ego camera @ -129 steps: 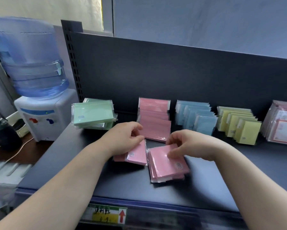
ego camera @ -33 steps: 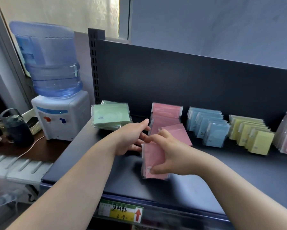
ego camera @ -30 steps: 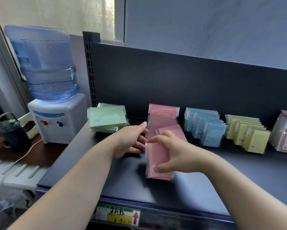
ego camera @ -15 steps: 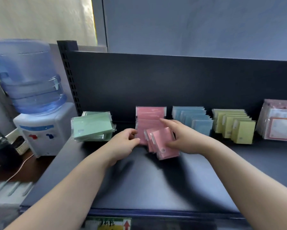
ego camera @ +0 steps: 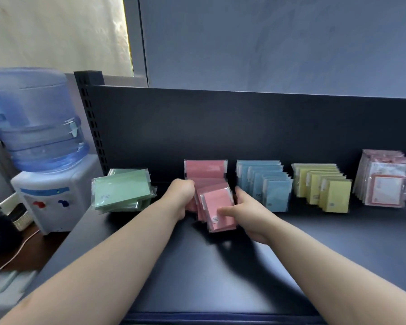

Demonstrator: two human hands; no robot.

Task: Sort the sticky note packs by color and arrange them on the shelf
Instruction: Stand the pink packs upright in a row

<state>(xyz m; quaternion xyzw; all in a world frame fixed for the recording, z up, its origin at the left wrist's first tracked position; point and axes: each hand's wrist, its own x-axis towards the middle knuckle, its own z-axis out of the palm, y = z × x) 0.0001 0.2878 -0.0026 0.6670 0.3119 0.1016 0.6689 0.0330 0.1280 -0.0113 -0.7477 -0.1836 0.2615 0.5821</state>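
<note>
Pink sticky note packs (ego camera: 218, 207) upright on dark shelf (ego camera: 220, 266), between flat green stack (ego camera: 122, 193) and blue row (ego camera: 267, 186); yellow row (ego camera: 323, 188) further right. Front ones gripped by right hand (ego camera: 246, 212), thumb across the face; left hand (ego camera: 182, 195) curled round their left edge. Round white sticker (ego camera: 215, 219) beside thumb, print too small to read.

A dark shelf (ego camera: 244, 266) bears green packs (ego camera: 121, 192), pink packs (ego camera: 205, 168), blue packs (ego camera: 264, 184), yellow packs (ego camera: 321, 186) and patterned packs (ego camera: 382, 181).

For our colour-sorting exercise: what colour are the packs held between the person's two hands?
Pink. The pink packs show best in the head view.
</note>
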